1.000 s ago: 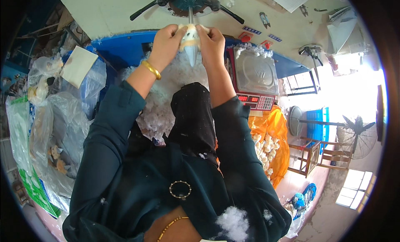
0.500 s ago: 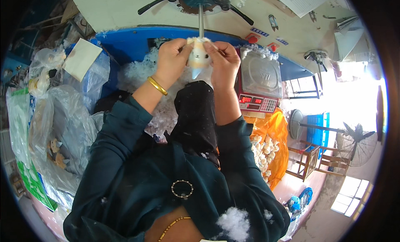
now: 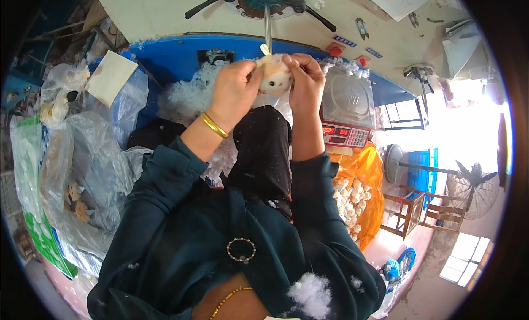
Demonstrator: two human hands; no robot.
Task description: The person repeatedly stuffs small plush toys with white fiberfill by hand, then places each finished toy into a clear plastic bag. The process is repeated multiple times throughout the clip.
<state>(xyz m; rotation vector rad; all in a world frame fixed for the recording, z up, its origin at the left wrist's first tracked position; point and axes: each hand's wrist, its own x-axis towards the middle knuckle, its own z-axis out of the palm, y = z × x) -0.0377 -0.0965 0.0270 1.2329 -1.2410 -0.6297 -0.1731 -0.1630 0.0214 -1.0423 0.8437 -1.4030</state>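
Observation:
A small plush toy (image 3: 275, 82), cream and light orange with dark eyes, is held up between both my hands, near the lower end of a metal tube (image 3: 268, 28). It looks rounded and full, and a pale loop or tab sticks up from its top. My left hand (image 3: 236, 87) pinches its left side, a gold bangle on the wrist. My right hand (image 3: 306, 80) grips its right side with thumb and bent fingers. Whether the tube's tip still touches the toy, I cannot tell. Loose white stuffing (image 3: 190, 97) lies behind and below my hands.
A scale (image 3: 346, 99) with a red display stands at my right, above an orange bag (image 3: 369, 193) of small plush pieces. Clear plastic bags (image 3: 91, 149) fill the left. Dark handles (image 3: 313, 18) flank the tube. A fan (image 3: 471, 190) stands far right.
Both hands have moved slightly down and right with the plush toy. It has turned and looks rounder, and its pale blue lower tip is now mostly out of sight.

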